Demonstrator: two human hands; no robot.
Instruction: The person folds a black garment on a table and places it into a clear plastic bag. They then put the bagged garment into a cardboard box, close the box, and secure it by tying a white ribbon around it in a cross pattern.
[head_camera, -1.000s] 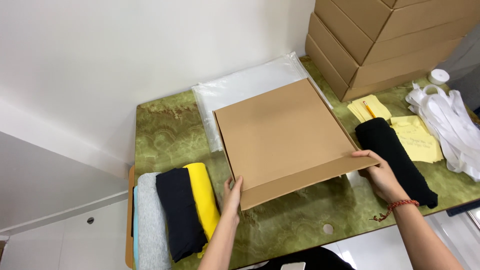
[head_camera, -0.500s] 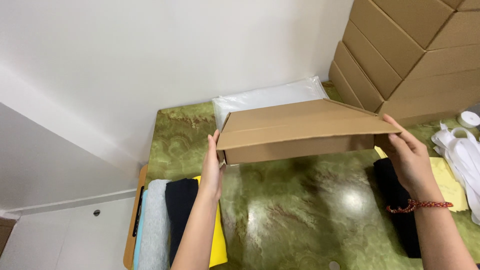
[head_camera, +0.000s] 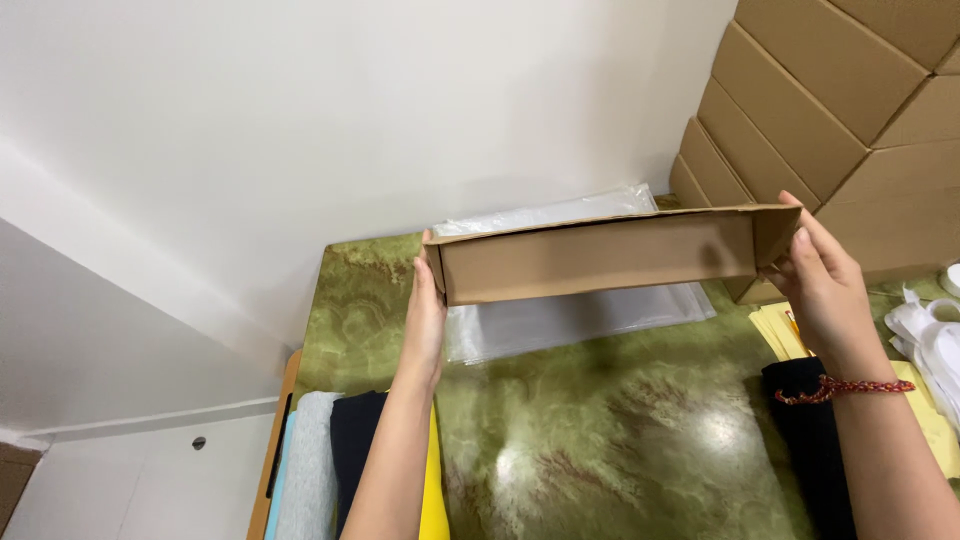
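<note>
I hold a flat brown cardboard box in the air above the green marbled table, its long side turned toward me. My left hand grips its left end. My right hand, with a red bead bracelet on the wrist, grips its right end. Under the box lies a stack of clear plastic bags.
Folded clothes lie at the near left: grey, dark navy and yellow. A folded black garment on yellow sheets lies at the right, beside white bags. Stacked cardboard cartons stand at the back right.
The box was lying flat on the table a second ago. Both hands have lifted it clear and tilted it so I now see into its long side.
</note>
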